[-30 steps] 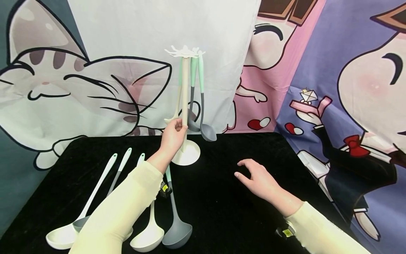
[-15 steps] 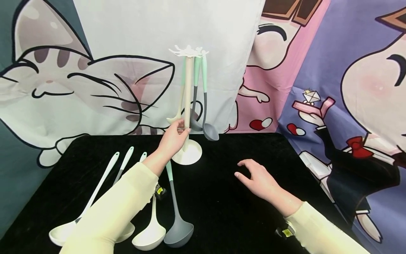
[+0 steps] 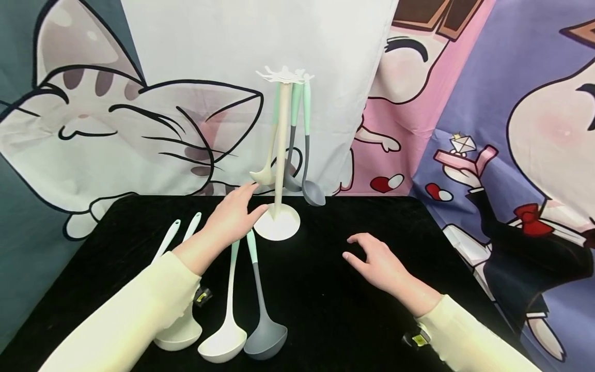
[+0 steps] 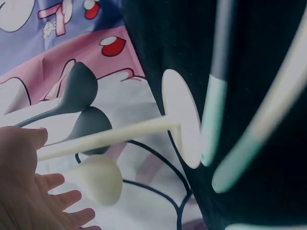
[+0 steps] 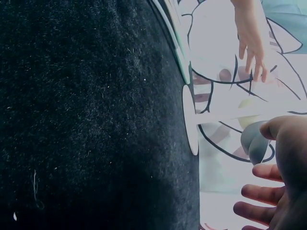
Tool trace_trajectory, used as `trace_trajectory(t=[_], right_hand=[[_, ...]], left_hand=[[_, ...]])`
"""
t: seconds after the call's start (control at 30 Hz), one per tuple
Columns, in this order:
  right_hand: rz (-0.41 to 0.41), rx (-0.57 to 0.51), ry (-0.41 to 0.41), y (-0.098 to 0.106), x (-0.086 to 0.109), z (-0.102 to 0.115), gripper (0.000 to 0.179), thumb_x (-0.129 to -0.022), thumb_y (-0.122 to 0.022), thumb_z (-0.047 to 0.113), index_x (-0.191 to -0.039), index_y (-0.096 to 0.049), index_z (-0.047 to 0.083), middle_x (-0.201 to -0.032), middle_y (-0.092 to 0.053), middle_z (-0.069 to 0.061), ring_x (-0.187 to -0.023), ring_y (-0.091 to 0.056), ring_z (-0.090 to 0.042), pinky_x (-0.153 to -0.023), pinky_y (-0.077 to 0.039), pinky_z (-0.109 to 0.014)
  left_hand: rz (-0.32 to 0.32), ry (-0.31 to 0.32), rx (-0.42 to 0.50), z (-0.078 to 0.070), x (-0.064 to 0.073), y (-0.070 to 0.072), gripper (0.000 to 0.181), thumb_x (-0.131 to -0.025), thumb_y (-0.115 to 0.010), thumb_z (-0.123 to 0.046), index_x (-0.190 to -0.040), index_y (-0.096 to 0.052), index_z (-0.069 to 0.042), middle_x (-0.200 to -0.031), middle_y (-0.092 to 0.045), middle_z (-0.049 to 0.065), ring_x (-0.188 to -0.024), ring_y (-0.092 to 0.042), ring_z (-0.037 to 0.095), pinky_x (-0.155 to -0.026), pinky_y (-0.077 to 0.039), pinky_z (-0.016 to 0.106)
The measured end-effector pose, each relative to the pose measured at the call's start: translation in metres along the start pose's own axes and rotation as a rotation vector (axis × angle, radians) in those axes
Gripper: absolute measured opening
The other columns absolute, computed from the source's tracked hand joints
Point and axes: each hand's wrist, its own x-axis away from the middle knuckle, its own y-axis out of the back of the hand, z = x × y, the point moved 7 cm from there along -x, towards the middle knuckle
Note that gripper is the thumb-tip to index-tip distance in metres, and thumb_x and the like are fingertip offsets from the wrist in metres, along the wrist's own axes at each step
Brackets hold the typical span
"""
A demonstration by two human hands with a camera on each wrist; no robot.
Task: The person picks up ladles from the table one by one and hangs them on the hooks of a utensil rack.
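standing r. of l. hand [image 3: 232,216]: rack [image 3: 281,150]

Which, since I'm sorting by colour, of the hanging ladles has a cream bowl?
The ladle left of the pole in the head view; the other two ladles, right of it, are grey-bowled.

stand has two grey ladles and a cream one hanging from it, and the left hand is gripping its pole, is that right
Not quite: the left hand is not gripping the pole. The right wrist view shows it apart from the pole, fingers extended. Two grey ladles and a cream one do hang from the stand.
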Motion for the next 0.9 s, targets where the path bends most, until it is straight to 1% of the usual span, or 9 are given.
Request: trace_trajectory(t=[0.1,0.17,0.23,0.33,0.47,0.53,0.67,0.8,0.9], right_hand=[[-0.005,-0.004,0.007,-0.001,0.000,0.001,0.046,-0.096,-0.060,0.049,-0.124,-0.061,0.013,-0.125,-0.061,-0.003,-0.118,-0.057,-0.024,-0.100,-0.044,-0.049],[-0.008,-0.001,0.013,-0.001,-0.001,0.002,0.046,-0.096,-0.061,0.048,-0.125,-0.061,0.012,-0.125,-0.061,-0.003,-0.118,-0.057,-0.024,-0.099,-0.045,-0.049],[-0.010,0.003,0.023,-0.001,-0.002,0.003,0.045,-0.096,-0.062,0.047,-0.125,-0.061,0.012,-0.126,-0.061,-0.003,-0.118,-0.057,-0.024,-0.100,-0.044,-0.049],[-0.014,0.017,0.043,-0.001,-0.004,0.006,0.045,-0.096,-0.062,0.046,-0.125,-0.061,0.012,-0.126,-0.061,-0.004,-0.119,-0.056,-0.024,-0.101,-0.043,-0.050],[-0.018,0.030,0.060,-0.001,-0.006,0.007,0.045,-0.096,-0.062,0.046,-0.125,-0.061,0.012,-0.126,-0.061,-0.004,-0.120,-0.056,-0.025,-0.103,-0.040,-0.053],[-0.013,0.029,0.060,-0.001,-0.007,0.009,0.045,-0.096,-0.062,0.045,-0.125,-0.061,0.011,-0.126,-0.061,-0.004,-0.120,-0.056,-0.025,-0.104,-0.039,-0.053],[-0.008,0.025,0.069,0.000,-0.009,0.012,0.044,-0.096,-0.063,0.045,-0.125,-0.061,0.011,-0.125,-0.061,-0.003,-0.119,-0.056,-0.025,-0.102,-0.041,-0.052],[-0.012,0.024,0.092,0.000,-0.012,0.018,0.043,-0.095,-0.064,0.043,-0.123,-0.062,0.011,-0.122,-0.062,-0.003,-0.116,-0.058,-0.024,-0.099,-0.044,-0.050],[0.005,0.028,0.099,-0.004,-0.015,0.024,0.041,-0.094,-0.065,0.042,-0.120,-0.064,0.011,-0.120,-0.063,-0.002,-0.113,-0.060,-0.023,-0.097,-0.046,-0.048]], left_hand=[[0.000,-0.030,-0.081,0.005,0.011,0.003,0.071,-0.100,-0.048,-0.055,-0.154,-0.035,-0.011,-0.158,-0.031,0.017,-0.146,-0.024,0.038,-0.116,-0.021,0.056],[0.007,-0.035,-0.126,0.011,0.019,0.005,0.072,-0.100,-0.045,-0.056,-0.153,-0.035,-0.008,-0.157,-0.031,0.019,-0.146,-0.023,0.040,-0.116,-0.019,0.058],[0.019,-0.021,-0.149,0.017,0.028,0.007,0.075,-0.100,-0.045,-0.059,-0.153,-0.035,-0.007,-0.158,-0.030,0.019,-0.146,-0.022,0.041,-0.115,-0.017,0.060],[0.039,0.016,-0.173,0.028,0.043,0.010,0.080,-0.098,-0.043,-0.064,-0.154,-0.033,-0.008,-0.159,-0.028,0.019,-0.147,-0.018,0.040,-0.115,-0.014,0.062],[0.039,0.056,-0.174,0.039,0.060,0.017,0.084,-0.096,-0.042,-0.067,-0.155,-0.031,-0.009,-0.160,-0.026,0.018,-0.147,-0.015,0.043,-0.115,-0.012,0.064],[0.038,0.069,-0.173,0.042,0.067,0.021,0.084,-0.096,-0.043,-0.067,-0.156,-0.031,-0.009,-0.160,-0.026,0.019,-0.147,-0.015,0.043,-0.114,-0.012,0.064],[0.053,0.083,-0.176,0.044,0.078,0.029,0.087,-0.096,-0.039,-0.070,-0.156,-0.029,-0.008,-0.160,-0.023,0.020,-0.147,-0.014,0.044,-0.114,-0.012,0.065],[0.061,0.078,-0.181,0.042,0.084,0.036,0.090,-0.095,-0.033,-0.073,-0.157,-0.027,-0.008,-0.161,-0.022,0.021,-0.147,-0.013,0.045,-0.114,-0.012,0.065],[0.060,0.071,-0.187,0.039,0.087,0.040,0.089,-0.095,-0.033,-0.073,-0.156,-0.028,-0.008,-0.160,-0.023,0.021,-0.147,-0.014,0.045,-0.114,-0.012,0.065]])
